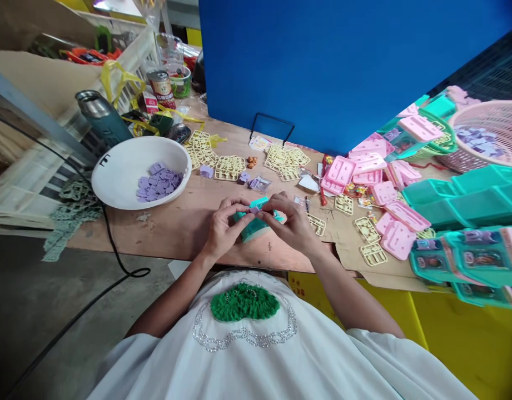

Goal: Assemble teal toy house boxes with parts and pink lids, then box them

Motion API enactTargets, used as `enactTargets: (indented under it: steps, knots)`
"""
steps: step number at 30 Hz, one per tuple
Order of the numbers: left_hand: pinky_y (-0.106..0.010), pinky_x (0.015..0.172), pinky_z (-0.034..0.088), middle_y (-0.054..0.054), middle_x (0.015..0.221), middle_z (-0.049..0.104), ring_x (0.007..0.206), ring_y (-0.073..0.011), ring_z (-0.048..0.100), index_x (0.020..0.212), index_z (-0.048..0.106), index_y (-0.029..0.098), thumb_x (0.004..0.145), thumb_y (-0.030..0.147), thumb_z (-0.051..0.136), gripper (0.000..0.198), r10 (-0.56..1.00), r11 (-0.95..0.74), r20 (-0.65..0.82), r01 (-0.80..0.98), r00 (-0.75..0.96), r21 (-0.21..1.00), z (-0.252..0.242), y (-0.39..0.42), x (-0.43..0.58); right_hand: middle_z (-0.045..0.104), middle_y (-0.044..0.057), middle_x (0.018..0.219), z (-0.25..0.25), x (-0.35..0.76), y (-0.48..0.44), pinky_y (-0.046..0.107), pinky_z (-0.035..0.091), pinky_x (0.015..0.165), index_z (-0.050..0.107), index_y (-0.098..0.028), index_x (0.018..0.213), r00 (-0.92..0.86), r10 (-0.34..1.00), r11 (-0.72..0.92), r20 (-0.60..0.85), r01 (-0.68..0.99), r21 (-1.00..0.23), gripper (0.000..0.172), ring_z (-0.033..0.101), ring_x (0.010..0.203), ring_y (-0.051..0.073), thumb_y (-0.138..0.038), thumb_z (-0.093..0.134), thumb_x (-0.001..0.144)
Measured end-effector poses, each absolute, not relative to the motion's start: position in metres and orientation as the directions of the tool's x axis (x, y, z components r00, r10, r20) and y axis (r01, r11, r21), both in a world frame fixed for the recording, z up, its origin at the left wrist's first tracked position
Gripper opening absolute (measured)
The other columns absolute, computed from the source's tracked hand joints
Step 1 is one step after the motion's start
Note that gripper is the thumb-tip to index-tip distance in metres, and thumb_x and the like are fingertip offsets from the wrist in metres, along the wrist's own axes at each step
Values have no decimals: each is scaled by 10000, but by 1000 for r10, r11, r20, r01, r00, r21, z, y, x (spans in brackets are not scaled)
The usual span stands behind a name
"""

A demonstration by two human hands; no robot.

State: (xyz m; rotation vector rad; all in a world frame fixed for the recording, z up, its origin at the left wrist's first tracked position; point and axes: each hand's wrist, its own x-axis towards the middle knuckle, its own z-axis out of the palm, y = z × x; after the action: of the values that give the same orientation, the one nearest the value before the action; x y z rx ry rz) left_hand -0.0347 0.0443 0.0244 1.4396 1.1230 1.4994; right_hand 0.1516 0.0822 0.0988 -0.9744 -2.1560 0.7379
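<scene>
Both hands meet over a teal plastic piece (252,230) near the table's front edge. Between my fingertips is a small purple plastic piece (254,210). My left hand (223,228) pinches it from the left with thumb and forefinger. From the other side, my right hand (292,225) closes its thumb and fingers on the same piece. The teal piece sits under and behind the fingers, partly hidden by them. Beyond the hands lie a clear plastic part (259,183) and a purple block (243,178).
At left stands a white bowl (114,186) of purple pieces, beside a flask (103,118). Cream part frames (229,168) lie behind. A blue panel (314,72) rises at the back. Pink trays (339,173), teal boxes (468,191) and a pink basket (485,116) crowd the right.
</scene>
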Motion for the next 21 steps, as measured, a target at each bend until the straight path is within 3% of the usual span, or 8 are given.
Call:
enactTargets:
  steps: [4, 6, 9, 11, 15, 21]
  knots:
    - [-375, 1031, 563, -95, 1166, 671, 1159, -233, 685, 969, 785, 216, 973, 400, 720, 195, 933, -357, 359, 46, -26, 933, 37, 46, -41, 660, 51, 804, 107, 150, 83, 348, 428, 733, 671, -212, 884, -546, 750, 629, 374, 412, -659, 219, 561, 794, 204, -359, 623, 1038]
    - [-423, 1096, 543, -118, 1259, 658, 1246, -267, 660, 1071, 766, 218, 939, 447, 758, 264, 919, -388, 393, 128, -16, 913, 34, 43, -42, 650, 53, 790, 109, 150, 86, 349, 421, 735, 647, -210, 851, -589, 724, 652, 358, 417, -633, 219, 553, 808, 209, -322, 614, 1036]
    - [-482, 1133, 528, -164, 1389, 637, 1325, -326, 624, 1369, 629, 209, 762, 533, 908, 742, 911, -387, 412, 297, -26, 873, 19, 39, -40, 636, 48, 768, 107, 152, 92, 346, 416, 741, 626, -203, 819, -625, 727, 635, 285, 452, -627, 211, 545, 814, 211, -276, 610, 1017]
    - [-481, 1094, 554, -175, 1371, 665, 1284, -333, 652, 1438, 552, 194, 701, 519, 952, 900, 915, -358, 401, 370, -45, 857, 6, 37, -35, 634, 47, 760, 101, 152, 97, 342, 413, 741, 631, -201, 814, -629, 747, 596, 214, 492, -635, 199, 541, 824, 215, -267, 611, 1001]
    - [-448, 1056, 572, -166, 1324, 693, 1235, -314, 681, 1393, 549, 185, 733, 455, 940, 814, 893, -375, 442, 404, -83, 834, -11, 37, -26, 635, 53, 761, 90, 150, 102, 339, 407, 736, 649, -201, 806, -593, 797, 521, 117, 575, -631, 183, 527, 840, 223, -278, 630, 972]
    - [-441, 1049, 570, -151, 1301, 695, 1220, -306, 682, 1383, 533, 201, 735, 443, 935, 800, 878, -385, 470, 440, -97, 811, -12, 39, -22, 619, 49, 724, 85, 145, 103, 351, 411, 740, 646, -205, 772, -593, 798, 529, 108, 603, -598, 194, 512, 806, 218, -266, 630, 956]
